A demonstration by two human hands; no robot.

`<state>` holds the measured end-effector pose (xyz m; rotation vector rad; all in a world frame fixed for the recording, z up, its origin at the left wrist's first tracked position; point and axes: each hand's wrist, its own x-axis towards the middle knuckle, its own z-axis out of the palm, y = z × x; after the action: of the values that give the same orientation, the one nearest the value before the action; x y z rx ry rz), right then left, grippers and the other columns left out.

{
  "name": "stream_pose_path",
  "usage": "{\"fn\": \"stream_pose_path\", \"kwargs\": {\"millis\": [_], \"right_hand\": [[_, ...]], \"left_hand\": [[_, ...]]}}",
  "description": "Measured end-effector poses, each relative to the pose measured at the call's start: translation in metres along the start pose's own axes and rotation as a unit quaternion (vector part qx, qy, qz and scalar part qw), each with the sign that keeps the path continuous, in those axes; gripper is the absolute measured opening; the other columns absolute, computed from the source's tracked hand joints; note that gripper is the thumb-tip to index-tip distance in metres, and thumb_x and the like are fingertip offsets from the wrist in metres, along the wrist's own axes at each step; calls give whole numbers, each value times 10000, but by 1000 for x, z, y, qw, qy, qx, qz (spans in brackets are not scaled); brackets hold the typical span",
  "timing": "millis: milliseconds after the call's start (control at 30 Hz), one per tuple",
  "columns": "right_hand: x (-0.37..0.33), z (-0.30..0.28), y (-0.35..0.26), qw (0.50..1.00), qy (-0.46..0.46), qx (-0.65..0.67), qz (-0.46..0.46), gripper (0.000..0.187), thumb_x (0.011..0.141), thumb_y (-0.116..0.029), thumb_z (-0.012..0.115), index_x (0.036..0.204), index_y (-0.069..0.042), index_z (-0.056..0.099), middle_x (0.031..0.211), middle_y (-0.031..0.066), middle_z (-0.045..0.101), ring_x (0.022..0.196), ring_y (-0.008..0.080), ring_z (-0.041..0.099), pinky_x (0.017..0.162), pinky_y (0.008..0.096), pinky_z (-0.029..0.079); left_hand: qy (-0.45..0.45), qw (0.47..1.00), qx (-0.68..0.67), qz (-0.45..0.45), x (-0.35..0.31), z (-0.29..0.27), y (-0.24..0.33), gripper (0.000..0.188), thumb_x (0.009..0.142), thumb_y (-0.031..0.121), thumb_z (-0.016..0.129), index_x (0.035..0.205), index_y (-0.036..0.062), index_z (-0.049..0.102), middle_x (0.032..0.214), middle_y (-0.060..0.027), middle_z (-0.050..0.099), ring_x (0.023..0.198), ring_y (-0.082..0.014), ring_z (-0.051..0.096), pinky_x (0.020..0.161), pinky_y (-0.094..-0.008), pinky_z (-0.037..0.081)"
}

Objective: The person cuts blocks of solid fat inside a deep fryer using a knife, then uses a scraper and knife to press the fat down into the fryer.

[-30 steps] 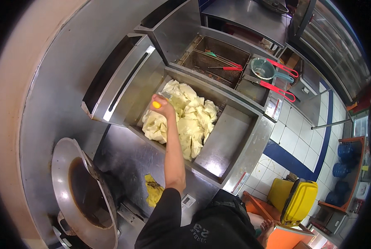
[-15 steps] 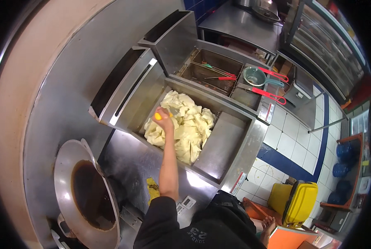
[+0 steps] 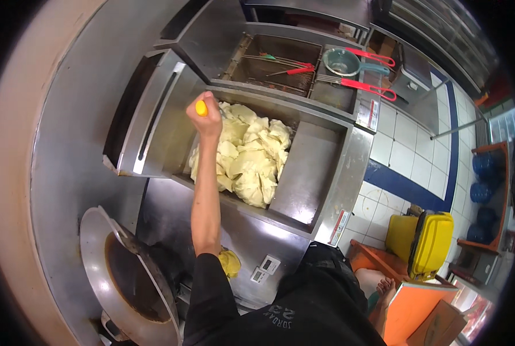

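Note:
My left hand (image 3: 207, 115) is closed round the yellow handle (image 3: 201, 108) of a tool, over the left edge of a deep steel fryer basin. Hand and wrist hide the tool's working end. Heaped in the basin (image 3: 321, 150) are pale yellow chunks of solid fat (image 3: 249, 161), filling its left and middle; bare metal shows on the right. My right hand (image 3: 387, 288) hangs low at my right side by an orange box, small in view. Its fingers are loosely bent and slightly apart, with nothing visible in them.
A wok of dark oil (image 3: 133, 271) stands at lower left. A yellow cloth (image 3: 228, 263) and white timers (image 3: 266, 268) lie on the steel counter. Behind the basin is a second fryer (image 3: 275, 60) with red-handled tongs (image 3: 292, 71) and a strainer (image 3: 341, 61). A yellow bin (image 3: 430, 245) stands at right.
My left hand has risen from over the fat heap to the basin's left edge, keeping the yellow handle. The whole view has shifted. My right hand stays low at my side.

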<state>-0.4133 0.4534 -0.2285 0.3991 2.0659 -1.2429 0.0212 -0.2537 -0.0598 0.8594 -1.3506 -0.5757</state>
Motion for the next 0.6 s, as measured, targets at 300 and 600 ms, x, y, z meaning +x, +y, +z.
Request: {"fn": "stream_pose_path", "kwargs": {"millis": [300,600], "right_hand": [[-22,-13,23,999,-17,30,22,414,962,-422,508,1108,-36,550,843,91,571,718,204,551,621,317,436],[-10,-25,25,998,3,43,43,422,963,-452,488,1115,-67,570,952,121,613,758,209,567,670,329,470]], "left_hand": [[-97,991,91,32,9,28,-17,294,898,101,512,634,-5,441,540,-44,321,519,-96,345,473,-314,285],[-97,988,114,-40,-40,-2,-87,274,887,88,518,643,-30,482,542,-61,385,519,-124,398,499,-335,333]]}}
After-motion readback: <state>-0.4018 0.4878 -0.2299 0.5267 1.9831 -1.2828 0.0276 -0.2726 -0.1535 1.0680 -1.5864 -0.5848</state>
